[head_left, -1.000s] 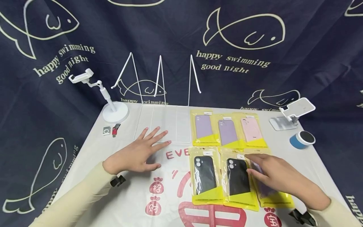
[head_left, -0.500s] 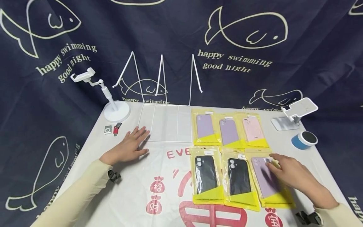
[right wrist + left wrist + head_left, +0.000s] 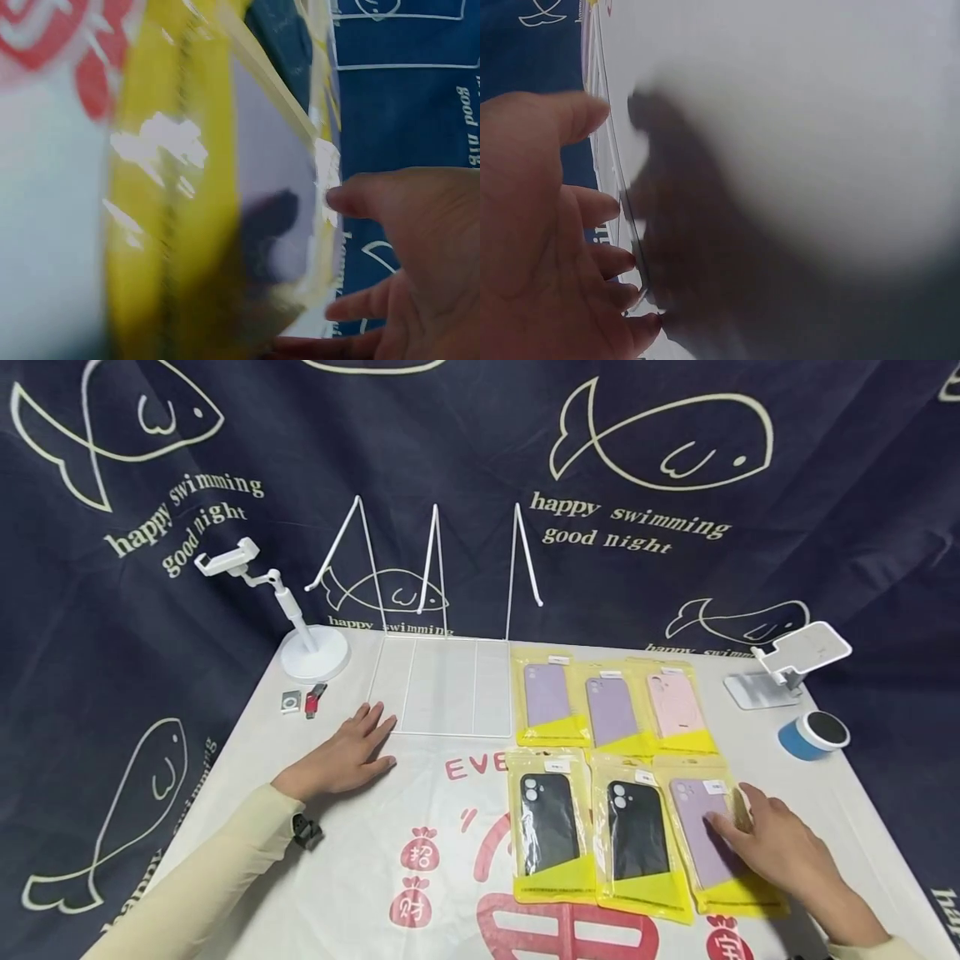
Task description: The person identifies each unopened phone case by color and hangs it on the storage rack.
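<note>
Navy curtain [image 3: 450, 435] behind the wire rack [image 3: 445, 618], white table [image 3: 337, 893] under it! Left of the rack, a phone holder [image 3: 291, 610]. Right of it, two purple cases [image 3: 547, 693] and a pink case [image 3: 672, 702], all bagged; to its front right, bagged too, two black cases [image 3: 550, 818] and the front purple case [image 3: 692, 839]. Over that last one sits the right hand [image 3: 780, 843], fingers relaxed, gripping nothing, contact unclear. The left hand [image 3: 337, 760], fingers loosely straight, lies at the rack's front left corner; touching, I can't tell. Far right of the rack, a folding stand [image 3: 802, 656] and blue tub [image 3: 813, 735]; to its left, a red USB stick [image 3: 312, 703] and silver player [image 3: 291, 702].
</note>
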The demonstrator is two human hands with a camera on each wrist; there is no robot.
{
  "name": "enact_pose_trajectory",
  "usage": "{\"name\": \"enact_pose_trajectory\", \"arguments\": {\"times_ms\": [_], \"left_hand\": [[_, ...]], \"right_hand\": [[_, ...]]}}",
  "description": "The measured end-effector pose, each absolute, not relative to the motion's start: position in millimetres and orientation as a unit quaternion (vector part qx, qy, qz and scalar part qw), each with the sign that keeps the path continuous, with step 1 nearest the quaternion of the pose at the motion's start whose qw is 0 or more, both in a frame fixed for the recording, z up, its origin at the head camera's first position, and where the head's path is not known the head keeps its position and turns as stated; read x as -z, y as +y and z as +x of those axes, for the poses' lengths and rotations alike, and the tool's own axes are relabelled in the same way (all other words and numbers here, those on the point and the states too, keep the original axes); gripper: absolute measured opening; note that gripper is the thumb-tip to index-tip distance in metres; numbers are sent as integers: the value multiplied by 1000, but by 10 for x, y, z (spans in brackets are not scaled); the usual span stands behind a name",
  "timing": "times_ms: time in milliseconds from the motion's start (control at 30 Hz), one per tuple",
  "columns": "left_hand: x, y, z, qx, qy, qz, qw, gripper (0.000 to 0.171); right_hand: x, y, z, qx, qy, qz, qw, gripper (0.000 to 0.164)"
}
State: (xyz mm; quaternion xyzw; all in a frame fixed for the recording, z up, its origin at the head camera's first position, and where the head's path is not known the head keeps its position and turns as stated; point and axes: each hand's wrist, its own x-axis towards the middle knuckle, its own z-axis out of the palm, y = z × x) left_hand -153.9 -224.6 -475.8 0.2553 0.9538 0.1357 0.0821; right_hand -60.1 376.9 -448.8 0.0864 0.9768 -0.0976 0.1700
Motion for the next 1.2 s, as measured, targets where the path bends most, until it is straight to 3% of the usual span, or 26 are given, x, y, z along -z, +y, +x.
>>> {"name": "enact_pose_trajectory", "arguments": {"times_ms": [100, 200, 333, 400, 500, 833, 1100, 1200], "left_hand": [[4737, -2224, -1506, -129, 956, 250, 86, 65], [4729, -2214, -1489, -123, 957, 246, 88, 64], [4764, -2220, -1493, -118, 960, 240, 84, 66], [4783, -2229, -1490, -120, 961, 233, 86, 68], [4799, -2231, -1483, -124, 963, 225, 84, 69], [4830, -2214, -1440, -119, 969, 207, 65, 72], [4852, -2182, -1430, -105, 973, 192, 68, 74], [4861, -2185, -1422, -104, 974, 190, 67, 74]], "right_hand": [[4548, 3707, -569, 101, 972, 110, 180, 117], [4564, 3643, -530, 102, 974, 107, 170, 105], [4569, 3577, -488, 97, 972, 114, 180, 107], [4584, 3550, -483, 93, 968, 127, 193, 123], [4607, 3524, -472, 92, 967, 135, 193, 132], [4603, 3599, -514, 134, 970, 108, 173, 132], [4574, 3782, -576, 245, 937, 93, 231, 121], [4549, 3818, -551, 322, 904, 95, 263, 97]]}}
